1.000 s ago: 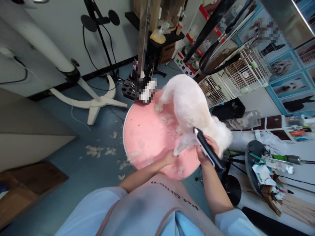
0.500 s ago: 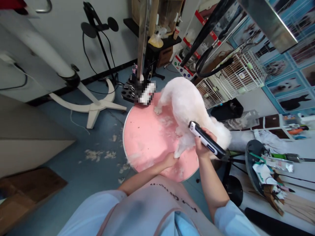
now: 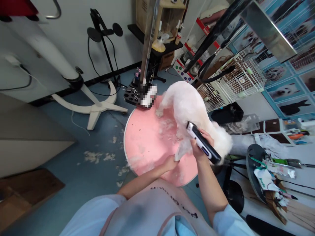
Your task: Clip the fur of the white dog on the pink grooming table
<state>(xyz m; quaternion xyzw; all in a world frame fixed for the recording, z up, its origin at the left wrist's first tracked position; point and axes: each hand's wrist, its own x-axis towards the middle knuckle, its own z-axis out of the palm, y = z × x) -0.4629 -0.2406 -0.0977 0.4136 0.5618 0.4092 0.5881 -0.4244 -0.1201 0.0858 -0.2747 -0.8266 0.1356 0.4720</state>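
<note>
in the head view, the white dog's (image 3: 188, 101) face was turned out of sight, and the paw of one leg (image 3: 182, 150) disappeared into the left grip (image 3: 171, 163). the clippers (image 3: 203, 144) covered much of the right grip (image 3: 198, 153), and i could not tell whether their tip touched the coat. a blocky blur hid part of the black holder (image 3: 130, 95) by the far edge of the round tabletop (image 3: 137, 134).

the left grip was closed around the leg's lower end; the right was wrapped around the clippers, tip toward the dog's side. the dog stood on the tabletop, its body beyond both grips. its back looked short and smooth, its head fluffier; the clippers were black and whitish, and loose hair (image 3: 167, 126) littered the pink surface.
</note>
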